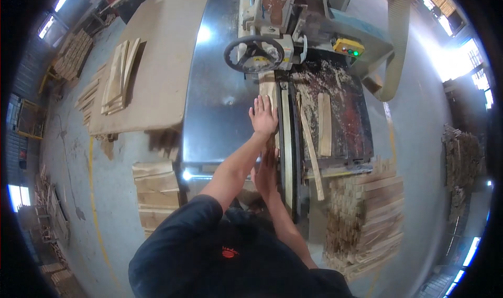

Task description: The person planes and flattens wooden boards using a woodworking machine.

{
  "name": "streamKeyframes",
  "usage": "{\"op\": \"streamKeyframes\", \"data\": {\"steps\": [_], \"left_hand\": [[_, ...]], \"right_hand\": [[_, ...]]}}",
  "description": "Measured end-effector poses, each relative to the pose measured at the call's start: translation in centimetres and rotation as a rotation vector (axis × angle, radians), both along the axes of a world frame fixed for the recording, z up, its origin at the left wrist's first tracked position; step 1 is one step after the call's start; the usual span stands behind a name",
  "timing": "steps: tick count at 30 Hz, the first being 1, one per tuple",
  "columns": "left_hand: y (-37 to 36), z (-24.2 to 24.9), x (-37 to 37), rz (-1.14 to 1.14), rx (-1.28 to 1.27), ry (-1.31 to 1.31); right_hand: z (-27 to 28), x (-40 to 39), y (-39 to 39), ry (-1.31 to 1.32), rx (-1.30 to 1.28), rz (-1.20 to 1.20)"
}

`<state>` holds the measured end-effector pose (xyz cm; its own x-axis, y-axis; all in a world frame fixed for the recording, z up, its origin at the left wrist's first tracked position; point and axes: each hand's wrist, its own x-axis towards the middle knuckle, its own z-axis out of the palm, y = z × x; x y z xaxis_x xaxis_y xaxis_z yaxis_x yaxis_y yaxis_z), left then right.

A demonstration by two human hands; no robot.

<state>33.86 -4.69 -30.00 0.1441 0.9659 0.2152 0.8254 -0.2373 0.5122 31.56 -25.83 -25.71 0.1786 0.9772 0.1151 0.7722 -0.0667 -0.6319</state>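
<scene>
A wooden board (268, 84) lies lengthwise on the metal machine table, its far end under the machine head and its side along the dark guide rail (281, 135). My left hand (263, 116) rests flat on top of the board, fingers stretched forward and slightly apart. Closer to my body, my right hand (266, 175) is at the board's near end, thumb on the left side and fingers along the right. It appears to grip that end, though part of it is shaded and the forearm covers some of the wood.
A black handwheel (254, 53) and a yellow control box (348, 47) sit on the machine ahead. Loose wood strips (324, 124) and sawdust lie right of the rail. Stacked wood (364, 219) stands at right, more boards (156, 193) at left. A brown table (162, 52) carries several planks (118, 78).
</scene>
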Motion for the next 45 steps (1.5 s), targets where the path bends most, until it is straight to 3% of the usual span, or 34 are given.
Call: {"op": "streamKeyframes", "data": {"steps": [9,13,16,19,20,22,27,33,38,41,43,45], "left_hand": [[5.3,-0.2,1.3,0.006,0.121,-0.093],[7.8,0.6,1.3,-0.028,0.059,-0.075],[10.2,2.9,-2.6,-0.315,-0.132,-0.073],[12.4,1.9,-8.1,-0.495,-0.085,-0.202],[11.8,0.3,-10.4,-0.431,0.079,-0.228],[9.3,1.0,-16.7,-0.446,0.241,0.016],[2.0,2.8,-24.4,-0.299,0.120,-0.035],[-1.0,4.1,-26.6,-0.202,0.088,-0.261],[7.8,3.3,-28.4,-0.120,0.165,-0.430],[18.2,4.2,-31.6,0.217,0.194,-0.184],[25.2,4.4,-34.9,0.399,0.073,-0.030],[28.4,6.2,-37.4,0.486,-0.125,0.085]], "right_hand": [[2.3,1.6,6.2,-0.012,-0.328,0.004],[1.5,2.1,8.7,-0.121,-0.310,-0.002],[1.7,2.8,10.3,-0.086,-0.258,-0.044],[1.3,4.1,12.3,-0.050,-0.269,-0.051],[1.5,4.3,13.1,-0.021,-0.313,-0.072],[2.2,4.4,14.6,-0.042,-0.388,-0.087],[3.6,4.1,18.2,-0.052,-0.476,-0.168],[3.6,4.6,23.5,-0.164,-0.497,-0.175],[0.8,7.0,27.7,-0.129,-0.449,-0.183],[1.7,7.0,29.7,-0.038,-0.386,-0.203],[2.1,6.2,29.6,0.039,-0.278,-0.247],[-1.0,5.4,27.9,-0.010,-0.074,-0.280]]}}
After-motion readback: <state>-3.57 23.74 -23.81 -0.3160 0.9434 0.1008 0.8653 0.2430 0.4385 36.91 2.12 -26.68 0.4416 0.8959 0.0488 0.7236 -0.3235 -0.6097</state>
